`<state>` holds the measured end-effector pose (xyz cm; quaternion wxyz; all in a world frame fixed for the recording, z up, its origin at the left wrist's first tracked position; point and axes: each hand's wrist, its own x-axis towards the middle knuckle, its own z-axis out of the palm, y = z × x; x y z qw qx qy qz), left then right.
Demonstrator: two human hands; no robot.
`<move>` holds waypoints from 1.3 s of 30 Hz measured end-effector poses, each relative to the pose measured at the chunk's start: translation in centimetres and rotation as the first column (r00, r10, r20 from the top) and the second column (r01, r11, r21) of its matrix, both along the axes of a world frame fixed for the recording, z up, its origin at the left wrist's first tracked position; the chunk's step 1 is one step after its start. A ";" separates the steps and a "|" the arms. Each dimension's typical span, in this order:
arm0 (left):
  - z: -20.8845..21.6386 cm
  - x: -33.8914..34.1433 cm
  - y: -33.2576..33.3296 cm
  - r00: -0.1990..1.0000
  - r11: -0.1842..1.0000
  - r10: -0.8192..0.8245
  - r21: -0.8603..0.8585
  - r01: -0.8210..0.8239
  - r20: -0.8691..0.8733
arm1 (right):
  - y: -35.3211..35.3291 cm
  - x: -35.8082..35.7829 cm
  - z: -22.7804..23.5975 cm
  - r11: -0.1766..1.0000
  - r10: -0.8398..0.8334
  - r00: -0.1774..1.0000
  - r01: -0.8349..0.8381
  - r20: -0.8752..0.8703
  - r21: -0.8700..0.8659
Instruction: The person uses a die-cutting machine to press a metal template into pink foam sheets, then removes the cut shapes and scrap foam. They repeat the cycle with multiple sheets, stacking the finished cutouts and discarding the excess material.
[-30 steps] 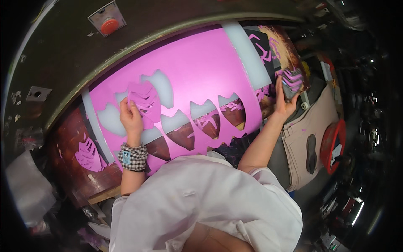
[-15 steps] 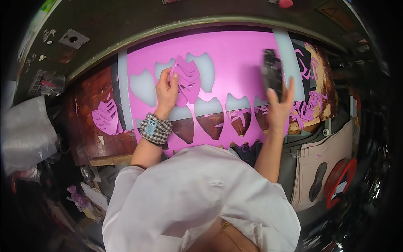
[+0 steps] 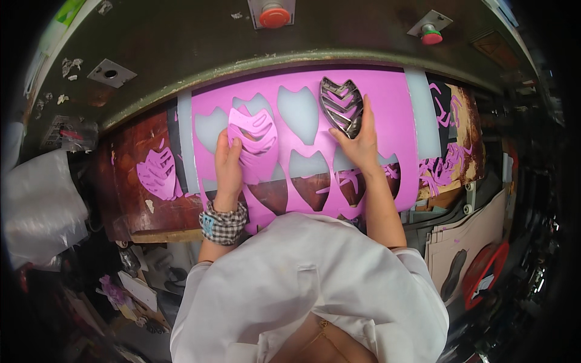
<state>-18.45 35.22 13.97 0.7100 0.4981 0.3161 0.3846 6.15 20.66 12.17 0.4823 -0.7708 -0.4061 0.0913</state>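
Observation:
My left hand (image 3: 229, 166) pinches a pink slotted cut-out (image 3: 257, 142), leaf-shaped, held over the left part of a pink sheet (image 3: 387, 115). In my right hand (image 3: 360, 145) is a dark metal cutting die (image 3: 342, 106) with slanted inner blades. It lies flat on or just over the uncut area, right of the upper row of holes; I cannot tell whether it touches. Several pointed holes run through the sheet, showing a pale board (image 3: 298, 115) and dark red wood beneath. A checked scrunchie (image 3: 224, 222) is round my left wrist.
Finished pink cut-outs (image 3: 157, 172) lie at the left on the reddish wood table (image 3: 127, 209). Pink scraps (image 3: 445, 169) heap up at the right. A green machine beam (image 3: 212, 45) with red buttons (image 3: 274, 17) spans the far side. Beige sheets (image 3: 463, 233) stand at lower right.
My right hand has brought the cutting die leftward, from the sheet's right edge to beside the upper holes. The left hand still holds the pink cut-out, slightly lower. The view has shifted.

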 end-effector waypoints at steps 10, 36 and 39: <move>-2.4 0.4 1.7 0.997 1.000 0.009 -0.013 -0.010 -0.081 | 10.8 14.6 7.8 0.858 -0.511 0.788 0.443 0.343 0.259; -4.5 4.6 4.3 0.978 0.974 -0.207 -0.095 0.206 -0.007 | 11.0 -5.0 -0.5 0.982 0.184 0.969 -0.187 -0.166 -0.002; -4.7 4.1 3.4 0.965 0.969 -0.245 -0.009 0.245 -0.089 | 10.0 -6.4 -0.5 0.985 0.163 0.944 -0.140 -0.286 0.101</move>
